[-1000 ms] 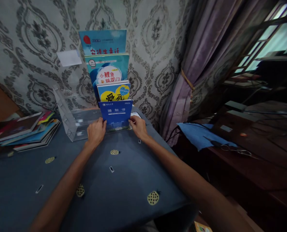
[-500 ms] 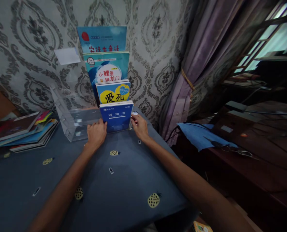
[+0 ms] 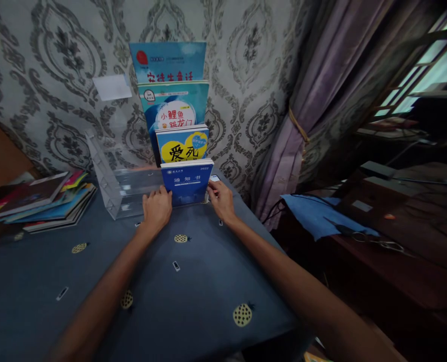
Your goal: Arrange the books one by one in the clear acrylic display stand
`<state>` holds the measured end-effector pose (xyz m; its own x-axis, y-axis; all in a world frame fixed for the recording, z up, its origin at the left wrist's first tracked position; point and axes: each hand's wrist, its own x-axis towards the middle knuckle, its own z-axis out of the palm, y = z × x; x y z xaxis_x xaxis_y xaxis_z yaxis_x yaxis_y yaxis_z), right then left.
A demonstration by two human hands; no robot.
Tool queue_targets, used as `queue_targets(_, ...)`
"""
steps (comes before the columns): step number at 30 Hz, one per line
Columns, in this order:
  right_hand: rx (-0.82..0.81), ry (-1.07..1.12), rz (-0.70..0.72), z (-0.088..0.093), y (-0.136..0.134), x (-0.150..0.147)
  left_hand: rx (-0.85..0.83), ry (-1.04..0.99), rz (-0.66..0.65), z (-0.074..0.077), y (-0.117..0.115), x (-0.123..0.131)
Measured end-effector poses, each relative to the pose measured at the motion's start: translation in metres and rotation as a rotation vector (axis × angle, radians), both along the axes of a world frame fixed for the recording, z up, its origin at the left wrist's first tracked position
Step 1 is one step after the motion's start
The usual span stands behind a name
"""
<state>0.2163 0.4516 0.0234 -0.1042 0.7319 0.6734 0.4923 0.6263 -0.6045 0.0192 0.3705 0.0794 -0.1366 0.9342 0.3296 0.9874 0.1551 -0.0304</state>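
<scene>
A dark blue booklet (image 3: 187,184) stands upright at the front of a tiered clear plastic rack (image 3: 112,203). My left hand (image 3: 157,207) is closed at the booklet's lower left edge, its fingertips partly hidden. My right hand (image 3: 221,200) pinches at the right edge, thumb and fingers close together. Behind it, rising in steps, stand a blue and yellow book (image 3: 183,148), a teal book with a white circle (image 3: 176,108) and a taller blue book (image 3: 169,60). The rack's left tiers hold no books.
A pile of books and magazines (image 3: 50,201) lies on the table's left side. The patterned tablecloth (image 3: 204,286) ends at the right. Beyond are a purple curtain (image 3: 280,161), a blue cloth (image 3: 310,213), scissors (image 3: 359,236) and a dark bench. A patterned wall stands behind the rack.
The view has swung slightly left, so everything sits a little further right in the picture. Both hands stay at the sides of the blue booklet, which has not visibly moved in the rack.
</scene>
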Motion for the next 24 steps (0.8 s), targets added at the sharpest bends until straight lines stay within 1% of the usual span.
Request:
queue_targets(7, -0.007, -0.010, 0.007, 0.003, -0.004, -0.001, -0.003, -0.012, -0.002, -0.001, -0.001, 0.004)
queue_targets(14, -0.017, -0.010, 0.005, 0.005, -0.005, 0.000, -0.018, 0.004, -0.017, -0.002, -0.001, 0.000)
queue_targets(20, -0.029, 0.027, 0.020, 0.001, -0.004, 0.001, -0.025, 0.030, -0.053, -0.004, -0.006, -0.007)
queue_targets(24, -0.034, 0.041, 0.020, -0.003, -0.002, 0.001, -0.015, 0.041, -0.104, -0.009, -0.009, -0.012)
